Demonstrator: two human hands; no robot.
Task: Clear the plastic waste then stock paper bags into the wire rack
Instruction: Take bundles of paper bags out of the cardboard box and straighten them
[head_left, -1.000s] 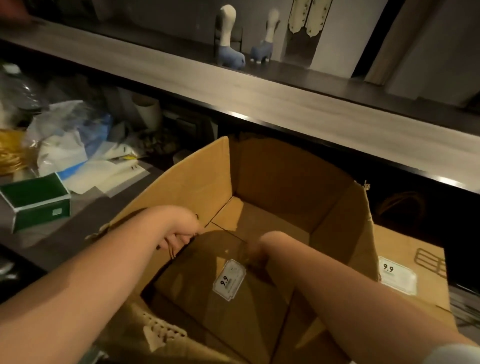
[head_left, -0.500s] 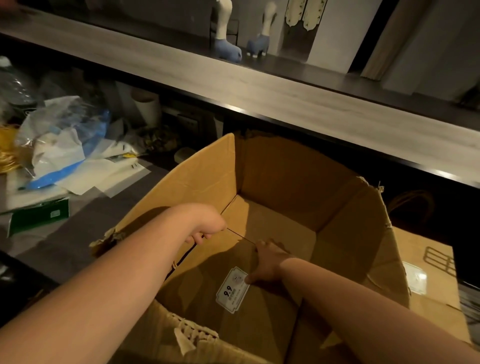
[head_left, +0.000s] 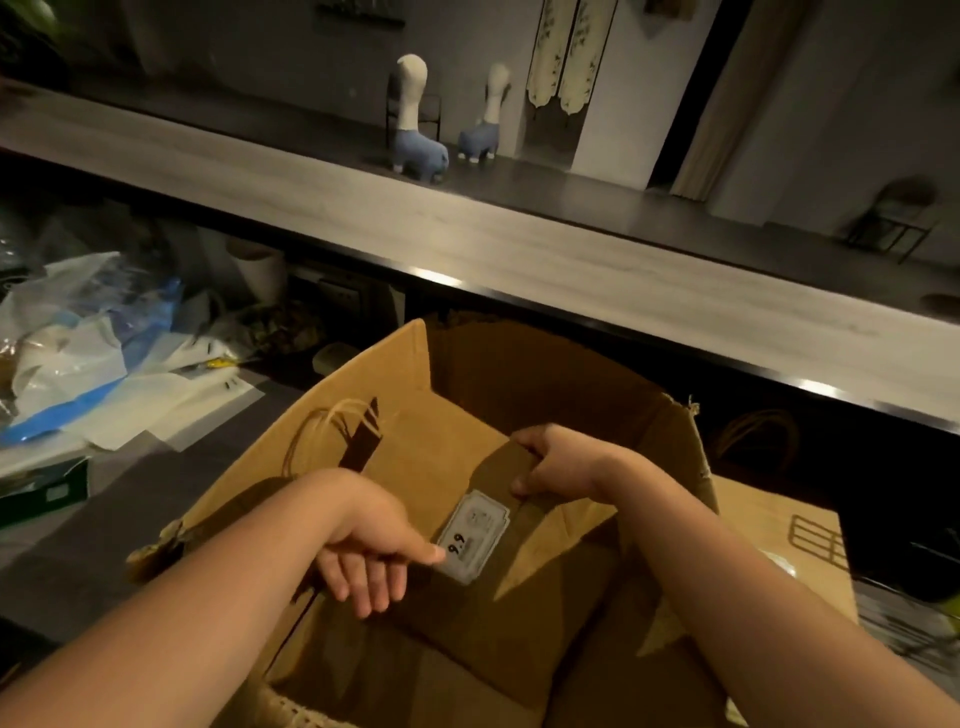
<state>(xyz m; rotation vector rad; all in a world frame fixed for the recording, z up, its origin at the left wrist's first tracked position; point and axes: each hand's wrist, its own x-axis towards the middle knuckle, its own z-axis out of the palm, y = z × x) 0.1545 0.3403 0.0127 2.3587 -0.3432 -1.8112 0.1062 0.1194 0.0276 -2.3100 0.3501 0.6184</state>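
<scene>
Both forearms reach down into the open cardboard box (head_left: 395, 395) at lower centre. Left hand (head_left: 371, 564), low centre-left, is released: fingers straight and spread, one fingertip touching the white price label (head_left: 475, 538) on the top paper bag (head_left: 467, 597), nothing gripped. Right hand (head_left: 558, 465), just above and right of the label, is grasping that bag's far edge, fingers curled over it.

The bag lies flat inside the box, more brown paper under it; a second bag with rope handles (head_left: 332, 431) leans on the box's left wall. Another labelled bag (head_left: 769, 525) lies right of the box, at mid right.

Step in hand, I'd say: pulling paper bags out for stocking. Next move likely needs the left hand to close on the near edge so both hands lift the bag flat. Wire rack (head_left: 904, 613) seems to be the mesh at the lower right edge, blurred, can't be sure.

Plastic waste (head_left: 88, 353) is piled on the worktop at mid left, so clearing looks unfinished. Beyond it, counter ledge (head_left: 467, 244) crosses the frame; two toy figures (head_left: 415, 124) stand upper centre.
</scene>
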